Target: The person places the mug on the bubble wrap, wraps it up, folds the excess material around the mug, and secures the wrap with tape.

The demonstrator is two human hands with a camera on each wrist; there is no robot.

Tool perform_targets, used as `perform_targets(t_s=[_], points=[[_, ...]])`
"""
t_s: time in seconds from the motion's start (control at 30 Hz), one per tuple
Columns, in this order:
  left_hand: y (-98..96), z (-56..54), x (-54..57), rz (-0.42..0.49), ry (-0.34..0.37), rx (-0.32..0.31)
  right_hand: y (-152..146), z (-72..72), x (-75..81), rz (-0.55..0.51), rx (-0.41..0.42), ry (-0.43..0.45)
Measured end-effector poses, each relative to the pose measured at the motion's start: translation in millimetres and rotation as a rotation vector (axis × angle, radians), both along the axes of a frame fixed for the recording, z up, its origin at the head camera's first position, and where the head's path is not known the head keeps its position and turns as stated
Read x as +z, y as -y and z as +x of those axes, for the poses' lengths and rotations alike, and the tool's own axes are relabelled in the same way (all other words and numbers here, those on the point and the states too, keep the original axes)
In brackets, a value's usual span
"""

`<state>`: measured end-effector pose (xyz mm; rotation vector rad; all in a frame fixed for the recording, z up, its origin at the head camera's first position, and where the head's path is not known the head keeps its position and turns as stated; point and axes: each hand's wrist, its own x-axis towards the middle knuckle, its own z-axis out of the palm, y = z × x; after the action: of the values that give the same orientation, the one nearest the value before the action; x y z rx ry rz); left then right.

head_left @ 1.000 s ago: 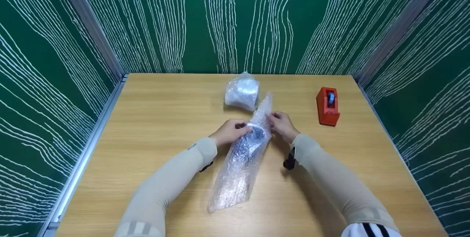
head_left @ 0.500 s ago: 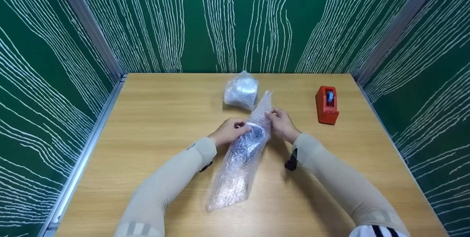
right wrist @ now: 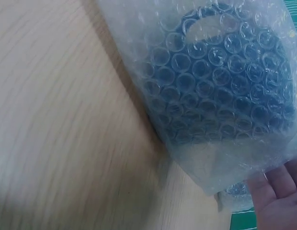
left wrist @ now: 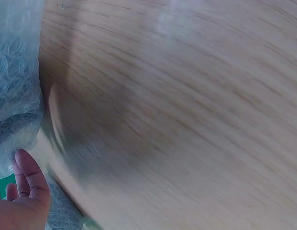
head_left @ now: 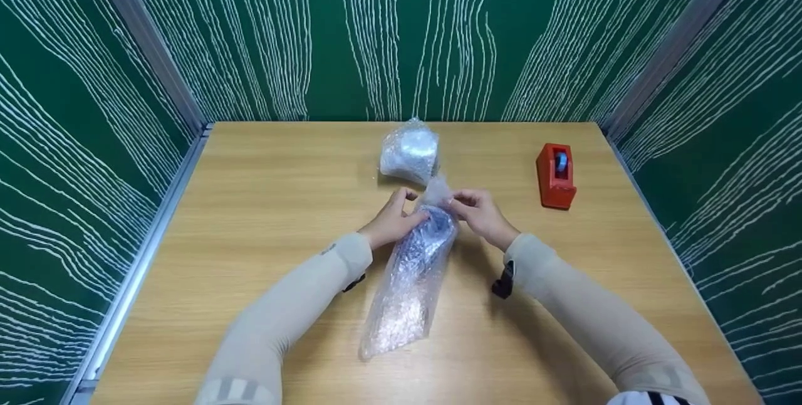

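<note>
A long sheet of clear bubble wrap (head_left: 401, 311) lies aslant on the table, wrapped over a dark blue item (right wrist: 211, 91) at its far end. An oval opening shows in this item through the bubbles; its kind is blurred by the wrap. My left hand (head_left: 390, 222) holds the wrap at its left edge, thumb on top over the item and forefinger arched toward the far end. In the left wrist view its thumb touches the wrap's edge. My right hand (head_left: 481, 214) pinches the far flap of the wrap between thumb and forefinger.
Just beyond the hands sits another bubble-wrapped bundle (head_left: 409, 151), whitish inside. A red tape dispenser (head_left: 556, 176) with a blue roll stands at the right on the wooden table (head_left: 282, 167). Green panels with white streaks (head_left: 326, 41) enclose the back and sides.
The wrap's far flap, earlier pointing up and away, is now folded down shorter toward the item. My right hand has moved slightly left with it; my left forefinger has spread away from the thumb.
</note>
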<state>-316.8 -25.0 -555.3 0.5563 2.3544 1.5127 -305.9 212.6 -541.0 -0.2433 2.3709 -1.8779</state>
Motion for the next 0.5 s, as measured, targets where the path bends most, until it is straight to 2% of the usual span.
perform_targets(t_s=[0.33,0.4,0.43,0.5], points=[[-12.8,-7.7,-2.0,-0.005,-0.067,0.029,-6.2,-6.5,2.4,0.034,0.002,-0.035],[-15.2,-12.5,-6.8,0.001,-0.085,0.035,-7.9,-9.2,0.5,0.04,0.009,-0.048],[-16.4,-17.7,-14.8,0.0,-0.112,0.041,-8.9,-10.3,-0.8,0.044,0.013,-0.05],[-18.2,-24.1,-23.6,-0.014,-0.143,0.051,-10.4,-10.8,-2.0,0.054,0.025,-0.047]])
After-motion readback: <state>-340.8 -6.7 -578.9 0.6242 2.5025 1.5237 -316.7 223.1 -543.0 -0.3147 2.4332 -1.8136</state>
